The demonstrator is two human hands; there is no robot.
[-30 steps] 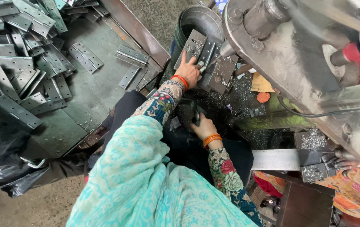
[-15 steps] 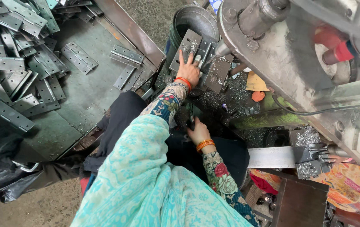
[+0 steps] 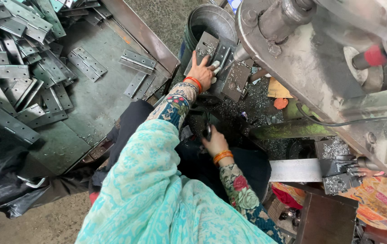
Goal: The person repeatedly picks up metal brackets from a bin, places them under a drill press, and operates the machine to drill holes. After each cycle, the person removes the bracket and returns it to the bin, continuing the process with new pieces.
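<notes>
In the head view, the left hand (image 3: 201, 72) sits just above the middle of the frame, fingers spread and pressed flat on a grey, drilled metal hinge plate (image 3: 206, 46) that lies on the dark steel bed of the press (image 3: 233, 81). Two fingertips (image 3: 214, 65) are wrapped in pale tape and touch the plate's right edge. An orange bangle (image 3: 194, 81) rings that wrist, above a dark floral sleeve (image 3: 174, 106).

The right hand (image 3: 215, 143) is lower, near the centre, curled around a small dark object (image 3: 208, 131) that the sleeve and shadow mostly hide; it may be a handle or tool, but I cannot tell which. Orange bangles (image 3: 223, 156) sit on this wrist too.

A turquoise patterned shawl (image 3: 157, 199) fills the lower centre and blocks the view of the lap and of whatever lies beneath the right hand.

At the left a wide grey-green metal tray (image 3: 89, 113) holds a heap of long grey hinge leaves (image 3: 17, 68), with two loose hinges (image 3: 137, 61) near its upper right edge. A round grey metal bucket (image 3: 211, 20) stands just behind the plate at the top centre. The bulky grey press body (image 3: 306, 68) with a red knob (image 3: 375, 56) crowds the upper right. Silvery metal shavings (image 3: 265, 97) litter the bed to the right of the left hand. A black plastic bag (image 3: 3, 190) lies at the lower left.
</notes>
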